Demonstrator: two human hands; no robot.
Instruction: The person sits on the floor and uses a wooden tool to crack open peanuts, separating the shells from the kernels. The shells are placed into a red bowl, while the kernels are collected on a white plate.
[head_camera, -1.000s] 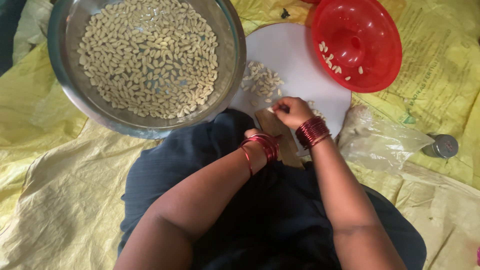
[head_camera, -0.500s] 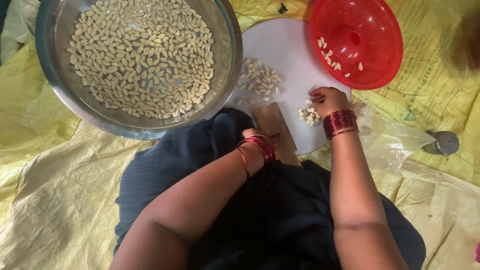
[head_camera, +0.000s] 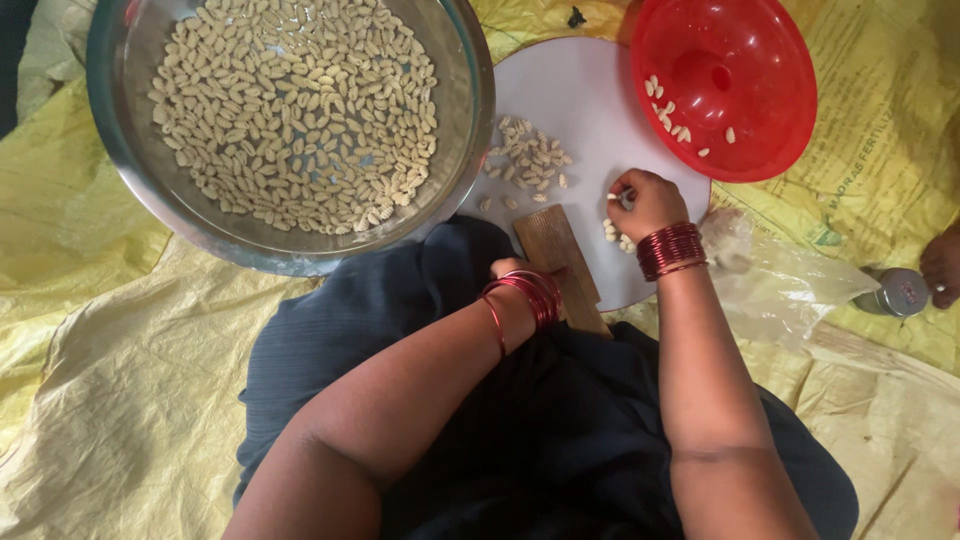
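Right hand (head_camera: 645, 203) pinches a small dough piece (head_camera: 613, 197), grip mostly hidden.

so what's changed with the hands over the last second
The right hand moved off the wooden board out to the right, onto the white board, and is now pinching at the small pale pieces there. The left hand stayed at the wooden board. The steel bowl, the red bowl and the pile of shaped pieces kept their places.
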